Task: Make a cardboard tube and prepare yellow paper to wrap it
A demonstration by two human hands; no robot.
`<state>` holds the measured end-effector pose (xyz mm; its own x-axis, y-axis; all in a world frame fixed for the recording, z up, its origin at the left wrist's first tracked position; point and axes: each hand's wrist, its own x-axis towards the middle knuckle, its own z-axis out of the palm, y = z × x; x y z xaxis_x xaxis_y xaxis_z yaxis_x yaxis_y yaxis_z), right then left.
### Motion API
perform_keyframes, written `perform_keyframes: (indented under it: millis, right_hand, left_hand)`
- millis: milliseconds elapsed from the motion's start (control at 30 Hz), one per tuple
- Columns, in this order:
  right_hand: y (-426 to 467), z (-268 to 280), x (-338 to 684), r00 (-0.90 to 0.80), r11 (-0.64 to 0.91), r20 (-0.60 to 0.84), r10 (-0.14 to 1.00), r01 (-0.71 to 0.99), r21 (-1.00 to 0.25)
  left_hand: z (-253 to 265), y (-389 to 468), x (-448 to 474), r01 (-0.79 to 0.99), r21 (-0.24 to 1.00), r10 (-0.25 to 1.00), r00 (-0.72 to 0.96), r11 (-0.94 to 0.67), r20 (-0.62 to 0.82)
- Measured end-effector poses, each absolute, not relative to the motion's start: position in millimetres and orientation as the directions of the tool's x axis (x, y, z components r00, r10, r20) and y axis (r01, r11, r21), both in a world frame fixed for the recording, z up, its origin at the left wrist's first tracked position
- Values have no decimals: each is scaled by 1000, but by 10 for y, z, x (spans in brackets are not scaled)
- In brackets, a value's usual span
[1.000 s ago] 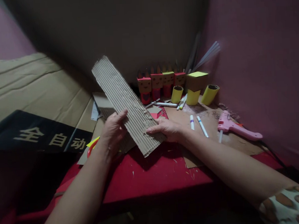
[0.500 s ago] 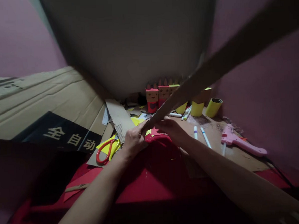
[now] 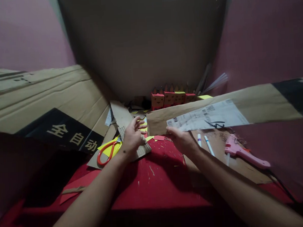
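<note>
A long cardboard strip [image 3: 257, 103] with a white shipping label [image 3: 207, 117] stretches to the right. My right hand [image 3: 180, 137] grips its lower edge, thumb over the label. Off the strip's left end, my left hand [image 3: 133, 136] is open with its fingers apart, holding nothing. Behind and below that hand lies another piece of cardboard [image 3: 122, 116]. Scissors with red and yellow handles [image 3: 106, 156] rest to the left of it, partly on yellow paper.
Several cardboard figures with faces [image 3: 169, 99] stand at the back. A pink glue gun [image 3: 245, 152] and two markers [image 3: 209, 145] lie on a cardboard sheet at right. A large cardboard panel [image 3: 61, 94] leans at left. Scraps litter the red cloth [image 3: 155, 191].
The strip has turned from edge-on and slanting upward to nearly level, its labelled face showing. My left hand has let go of it and opened; my right hand still holds it.
</note>
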<state>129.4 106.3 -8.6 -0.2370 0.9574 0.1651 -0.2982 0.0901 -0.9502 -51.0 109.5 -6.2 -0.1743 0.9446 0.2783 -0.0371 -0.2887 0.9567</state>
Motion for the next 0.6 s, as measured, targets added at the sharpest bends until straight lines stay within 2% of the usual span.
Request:
perform_keyframes:
  millis: [67, 267, 367, 600]
  right_hand:
    - [1098, -74, 1275, -215, 83, 175, 961, -382, -921]
    - [1071, -58, 1245, -272, 2, 161, 949, -506, -863]
    - [1067, -61, 1262, -342, -78, 124, 932, -522, -850]
    - [1059, -32, 1198, -407, -212, 58, 911, -585, -783]
  left_hand:
    - [-18, 1143, -560, -174, 966, 976, -129, -194, 173]
    - [-1, 1089, -450, -367, 928, 995, 50, -67, 92]
    - [-43, 1081, -383, -447, 894, 999, 20, -36, 51]
    - [-23, 1162, -457, -488, 869, 996, -81, -82, 49]
